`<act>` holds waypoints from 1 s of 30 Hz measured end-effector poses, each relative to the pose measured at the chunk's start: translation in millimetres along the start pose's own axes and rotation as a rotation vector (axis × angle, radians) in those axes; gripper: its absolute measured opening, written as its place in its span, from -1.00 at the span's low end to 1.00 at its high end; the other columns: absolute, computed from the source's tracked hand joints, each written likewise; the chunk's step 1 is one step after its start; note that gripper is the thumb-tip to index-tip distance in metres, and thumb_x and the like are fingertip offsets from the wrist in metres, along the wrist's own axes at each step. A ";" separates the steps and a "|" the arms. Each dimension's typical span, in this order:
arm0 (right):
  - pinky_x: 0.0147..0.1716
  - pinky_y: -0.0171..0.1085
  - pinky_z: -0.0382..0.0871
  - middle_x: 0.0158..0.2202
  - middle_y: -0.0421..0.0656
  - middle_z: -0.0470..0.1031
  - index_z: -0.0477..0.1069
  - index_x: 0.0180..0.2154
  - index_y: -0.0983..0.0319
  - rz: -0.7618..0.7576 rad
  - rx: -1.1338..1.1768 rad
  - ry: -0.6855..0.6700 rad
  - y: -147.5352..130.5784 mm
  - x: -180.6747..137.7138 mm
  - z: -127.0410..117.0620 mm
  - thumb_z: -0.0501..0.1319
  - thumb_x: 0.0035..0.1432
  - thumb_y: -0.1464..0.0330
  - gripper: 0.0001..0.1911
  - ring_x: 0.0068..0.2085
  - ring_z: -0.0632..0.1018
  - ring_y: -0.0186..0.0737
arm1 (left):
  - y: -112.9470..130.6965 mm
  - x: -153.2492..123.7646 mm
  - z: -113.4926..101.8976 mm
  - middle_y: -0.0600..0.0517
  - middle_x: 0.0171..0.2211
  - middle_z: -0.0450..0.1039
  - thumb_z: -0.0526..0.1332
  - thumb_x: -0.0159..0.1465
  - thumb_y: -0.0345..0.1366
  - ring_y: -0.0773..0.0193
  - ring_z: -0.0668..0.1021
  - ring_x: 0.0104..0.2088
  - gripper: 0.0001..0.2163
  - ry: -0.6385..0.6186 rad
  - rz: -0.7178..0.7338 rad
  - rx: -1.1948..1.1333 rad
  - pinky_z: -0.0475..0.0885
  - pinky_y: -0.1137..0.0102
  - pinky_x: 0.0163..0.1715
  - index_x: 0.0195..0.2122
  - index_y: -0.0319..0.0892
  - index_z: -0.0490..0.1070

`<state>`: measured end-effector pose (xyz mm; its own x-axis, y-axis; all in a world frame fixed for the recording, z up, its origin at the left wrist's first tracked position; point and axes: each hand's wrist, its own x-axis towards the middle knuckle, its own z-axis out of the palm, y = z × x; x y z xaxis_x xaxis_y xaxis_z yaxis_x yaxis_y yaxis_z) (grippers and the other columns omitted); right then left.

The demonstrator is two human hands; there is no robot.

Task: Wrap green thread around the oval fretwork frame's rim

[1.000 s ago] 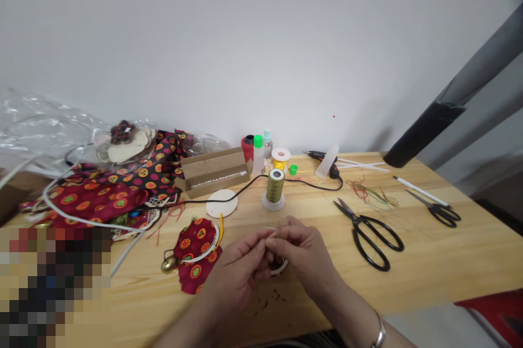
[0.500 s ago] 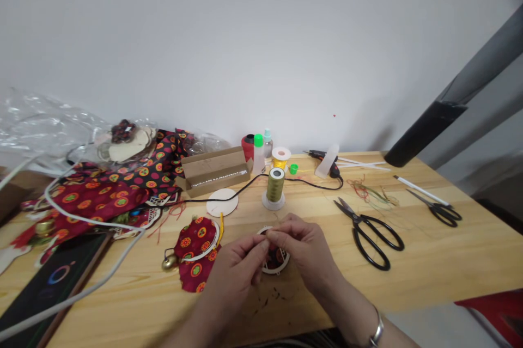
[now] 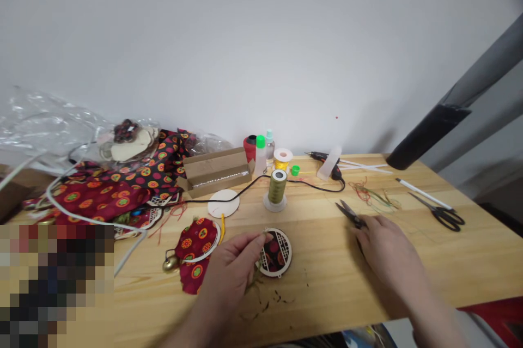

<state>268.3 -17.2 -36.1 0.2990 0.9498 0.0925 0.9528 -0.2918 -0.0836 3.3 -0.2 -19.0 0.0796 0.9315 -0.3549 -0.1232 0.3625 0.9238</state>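
My left hand (image 3: 233, 267) pinches the edge of a small round wooden ornament (image 3: 277, 252) with red patterned cloth in it, near the table's front. My right hand (image 3: 389, 252) lies over the large black scissors (image 3: 350, 213), covering their handles; only the blades stick out to the upper left. Its fingers curl down on the handles. A round red patterned fabric piece (image 3: 196, 252) with a white ring and a small brass bell (image 3: 169, 265) lies just left of my left hand.
An olive thread spool (image 3: 277, 187) stands behind the ornament, beside a white disc (image 3: 223, 203). A cardboard box (image 3: 216, 171), glue bottles (image 3: 260, 153), yellow ribbon reel (image 3: 282, 158) and glue gun (image 3: 327, 163) line the back. Patterned cloth (image 3: 102, 190) piles at left. Smaller scissors (image 3: 443, 214) lie at right.
My right hand left the ornament and moved right onto the large black scissors. My left hand stays pinched on the ornament, which now lies uncovered on the table.
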 end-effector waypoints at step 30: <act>-0.48 -0.37 0.30 -0.50 -0.23 0.40 0.36 -0.40 0.23 -0.131 0.928 -0.473 -60.9 -53.5 -36.7 0.21 -0.13 0.39 -0.86 -0.45 0.42 -0.27 | -0.3 0.0 0.9 0.24 -0.78 0.11 0.34 0.01 -0.16 0.54 0.08 -0.72 -0.77 0.035 -0.026 -0.114 -0.07 0.59 -0.74 -0.44 -0.25 0.54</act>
<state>196.3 -54.4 0.5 -0.0452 0.9733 -0.2252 0.5026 -0.1727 -0.8471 4.2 -0.3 -19.1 0.0502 0.9213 -0.3855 -0.2330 0.3861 0.8925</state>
